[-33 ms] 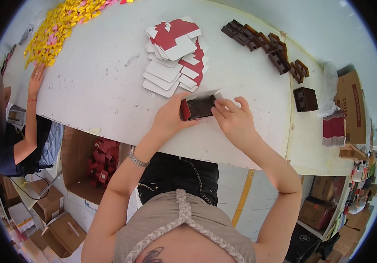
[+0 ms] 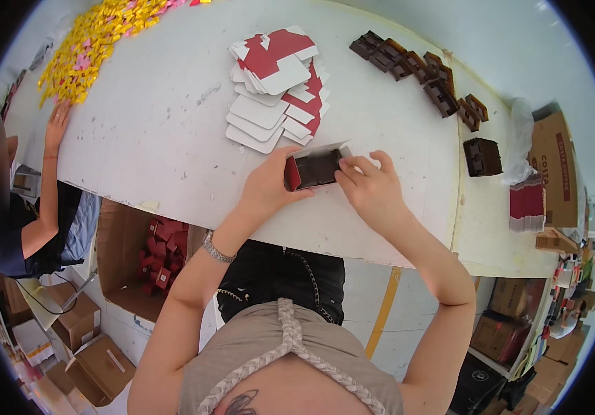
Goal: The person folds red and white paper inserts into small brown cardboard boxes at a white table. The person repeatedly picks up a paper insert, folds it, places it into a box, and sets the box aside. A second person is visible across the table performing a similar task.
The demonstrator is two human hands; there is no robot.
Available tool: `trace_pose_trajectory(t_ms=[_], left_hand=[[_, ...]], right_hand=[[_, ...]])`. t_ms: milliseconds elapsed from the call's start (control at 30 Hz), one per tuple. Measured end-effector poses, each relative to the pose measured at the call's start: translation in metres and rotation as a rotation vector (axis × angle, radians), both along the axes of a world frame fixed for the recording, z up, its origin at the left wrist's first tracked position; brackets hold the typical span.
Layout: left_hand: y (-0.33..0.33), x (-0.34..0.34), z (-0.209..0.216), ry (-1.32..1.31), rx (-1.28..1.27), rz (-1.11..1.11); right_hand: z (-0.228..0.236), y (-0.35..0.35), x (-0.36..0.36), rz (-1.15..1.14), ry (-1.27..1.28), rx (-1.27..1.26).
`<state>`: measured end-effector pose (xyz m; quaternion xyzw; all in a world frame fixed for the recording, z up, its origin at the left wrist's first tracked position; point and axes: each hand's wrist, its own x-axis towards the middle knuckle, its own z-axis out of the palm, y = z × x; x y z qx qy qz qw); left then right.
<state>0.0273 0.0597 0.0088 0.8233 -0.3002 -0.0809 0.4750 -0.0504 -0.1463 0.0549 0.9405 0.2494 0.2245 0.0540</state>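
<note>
My left hand (image 2: 266, 181) is wrapped round the left end of a small folding box (image 2: 293, 174), red on one side panel, which lies open toward me above the table's near edge. Inside the box sits a dark brown plastic insert (image 2: 317, 169). At the box's right end, my right hand (image 2: 373, 192) pinches its edge with thumb and fingertips; whether the insert is also between the fingers cannot be made out. Just beyond the box lies a fanned stack of flat red and white cartons (image 2: 257, 114).
Several dark brown inserts (image 2: 441, 97) line the table's far right, with one insert (image 2: 483, 157) standing apart. A cardboard carton (image 2: 553, 166) is at right. Yellow and pink pieces (image 2: 83, 59) cover the far left, near a co-worker's hand (image 2: 57, 124). Below the table, a carton (image 2: 123, 277) holds red boxes.
My right hand has shifted very slightly at the box's right end. Otherwise everything stays in place.
</note>
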Motion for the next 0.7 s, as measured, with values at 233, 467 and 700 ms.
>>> trace_pose_trajectory(t_ms=[233, 467, 700], left_hand=[[0.000, -0.003, 0.002, 0.031, 0.022, 0.003], [0.011, -0.001, -0.001, -0.091, -0.043, 0.015], [0.151, 0.137, 0.038, -0.669, 0.097, 0.800]], right_hand=[[0.011, 0.012, 0.002, -0.031, 0.343, -0.166], [-0.004, 0.036, 0.000, -0.041, 0.113, 0.156], [-0.017, 0.038, 0.119, -0.329, 0.060, 0.939]])
